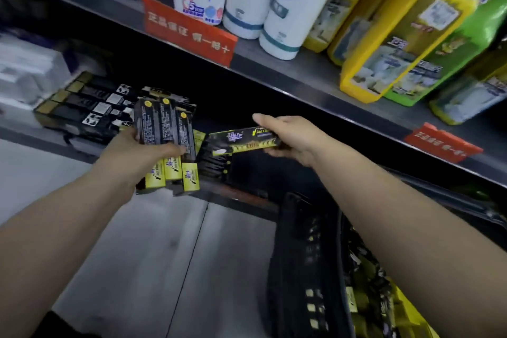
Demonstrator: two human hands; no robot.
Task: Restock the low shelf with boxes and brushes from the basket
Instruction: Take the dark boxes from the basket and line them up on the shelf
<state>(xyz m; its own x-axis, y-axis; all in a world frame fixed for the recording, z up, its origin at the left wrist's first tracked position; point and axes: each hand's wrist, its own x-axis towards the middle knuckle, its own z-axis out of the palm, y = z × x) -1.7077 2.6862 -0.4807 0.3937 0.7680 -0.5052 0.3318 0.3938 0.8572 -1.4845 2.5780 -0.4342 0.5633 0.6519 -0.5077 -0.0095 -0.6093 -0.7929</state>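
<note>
The left hand [142, 145] grips a fan of three boxes [164, 129] above the low shelf [82, 145]; the right hand [290, 137] pinches one box [244, 140] beside them. The loosely held fan could slip apart.

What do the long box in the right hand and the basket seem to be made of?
The long box looks like printed cardboard with a slightly glossy finish: flat faces, straight edges, black and yellow print. The basket looks like black moulded plastic, judging by its wall of regular openings; the blur leaves this uncertain.
</note>
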